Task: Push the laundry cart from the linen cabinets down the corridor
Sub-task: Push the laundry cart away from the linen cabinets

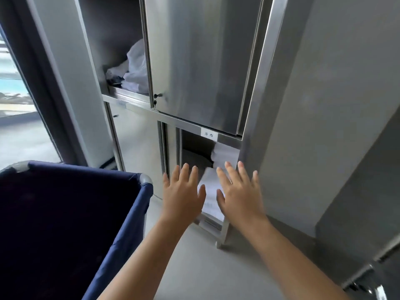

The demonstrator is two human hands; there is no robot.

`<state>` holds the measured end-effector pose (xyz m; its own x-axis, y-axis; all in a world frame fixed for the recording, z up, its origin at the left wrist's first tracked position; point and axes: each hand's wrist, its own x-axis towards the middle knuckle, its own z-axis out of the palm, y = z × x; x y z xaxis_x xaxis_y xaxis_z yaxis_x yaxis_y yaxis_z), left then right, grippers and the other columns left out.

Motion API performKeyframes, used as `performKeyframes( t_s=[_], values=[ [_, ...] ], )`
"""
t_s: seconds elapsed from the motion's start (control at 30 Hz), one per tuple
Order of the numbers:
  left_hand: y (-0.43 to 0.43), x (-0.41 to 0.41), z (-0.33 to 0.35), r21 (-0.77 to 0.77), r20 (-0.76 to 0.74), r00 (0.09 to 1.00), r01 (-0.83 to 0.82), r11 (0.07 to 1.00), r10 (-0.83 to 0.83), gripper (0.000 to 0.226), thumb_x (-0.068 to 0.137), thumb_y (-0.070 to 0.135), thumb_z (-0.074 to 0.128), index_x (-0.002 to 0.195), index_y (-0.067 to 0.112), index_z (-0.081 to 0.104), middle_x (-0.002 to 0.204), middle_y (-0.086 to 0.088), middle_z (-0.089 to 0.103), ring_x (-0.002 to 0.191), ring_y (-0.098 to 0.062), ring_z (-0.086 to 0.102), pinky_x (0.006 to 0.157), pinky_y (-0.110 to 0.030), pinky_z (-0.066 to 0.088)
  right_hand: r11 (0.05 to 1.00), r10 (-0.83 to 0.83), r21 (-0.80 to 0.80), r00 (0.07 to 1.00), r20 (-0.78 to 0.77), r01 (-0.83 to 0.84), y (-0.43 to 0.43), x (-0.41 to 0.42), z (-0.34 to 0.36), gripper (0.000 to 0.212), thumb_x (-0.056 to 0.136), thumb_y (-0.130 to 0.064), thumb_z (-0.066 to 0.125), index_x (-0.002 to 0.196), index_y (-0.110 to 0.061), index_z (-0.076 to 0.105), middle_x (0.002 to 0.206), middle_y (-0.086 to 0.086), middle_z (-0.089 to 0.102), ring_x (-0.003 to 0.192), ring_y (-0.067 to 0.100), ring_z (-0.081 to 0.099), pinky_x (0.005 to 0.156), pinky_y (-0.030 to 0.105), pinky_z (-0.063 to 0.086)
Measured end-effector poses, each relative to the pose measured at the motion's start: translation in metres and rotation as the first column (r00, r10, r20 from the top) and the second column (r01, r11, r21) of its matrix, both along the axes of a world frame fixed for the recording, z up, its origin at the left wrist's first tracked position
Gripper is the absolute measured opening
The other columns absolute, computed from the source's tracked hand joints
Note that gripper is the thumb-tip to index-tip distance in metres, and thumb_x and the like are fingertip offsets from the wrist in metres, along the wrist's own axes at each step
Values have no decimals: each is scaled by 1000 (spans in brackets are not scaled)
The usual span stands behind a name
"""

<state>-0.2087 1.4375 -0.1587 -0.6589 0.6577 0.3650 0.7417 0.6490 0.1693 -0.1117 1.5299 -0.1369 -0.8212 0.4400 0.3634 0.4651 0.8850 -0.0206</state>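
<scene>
Evidently pushing hasn't begun: the navy fabric laundry cart [71,215] stands left of the stainless steel linen cabinet [203,61], while left hand [181,192] and right hand [239,191] hover spread wide, empty, before its lower compartment.

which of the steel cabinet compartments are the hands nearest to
The lower right compartment under the small white label, holding folded white towels. Both open hands, left hand and right hand, hover before it; the upper left open compartment sits far above.
</scene>
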Motion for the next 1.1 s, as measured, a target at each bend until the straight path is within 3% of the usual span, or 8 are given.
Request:
performKeyframes(
  t_s=[0.23,0.33,0.43,0.8,1.1],
  values=[
    [43,-54,-14,-17,42,987,-156,988,157,55,95,39,33,143,16,21,151,-6,23,139,-26,16,111,-48,11,983,172,-71,984,50,-168,64,-76,-21,52,94,-28,39,144,-18,26,153,8,24,141,31,12,110,55,13],
    [59,-88,-23,-16,63,975,-214,977,215,55,94,39,35,142,15,23,150,-8,26,139,-28,18,111,-49,12,963,232,-151,972,46,-223,83,-115,-32,52,95,-32,36,145,-22,22,155,4,19,142,27,10,111,52,11],
    [77,-130,-33,-29,82,965,-248,968,250,54,95,39,34,142,16,23,151,-7,25,139,-28,17,111,-49,13,955,275,-135,958,86,-263,101,-162,-42,53,96,-33,34,145,-23,17,156,3,16,143,27,7,112,53,9],
    [99,-318,-58,-40,105,905,-410,911,412,53,94,39,34,141,15,25,151,-9,25,139,-28,17,110,-47,14,894,437,-158,893,103,-419,130,-362,-52,55,94,-30,40,144,-20,23,154,7,21,142,31,9,111,56,10],
    [91,-405,-69,-41,138,823,-551,833,551,53,93,36,36,140,15,26,151,-9,24,140,-28,16,110,-48,11,787,608,-199,788,93,-584,124,-480,-69,54,93,-28,42,143,-21,25,154,5,22,142,29,9,111,55,9]
  ],
)
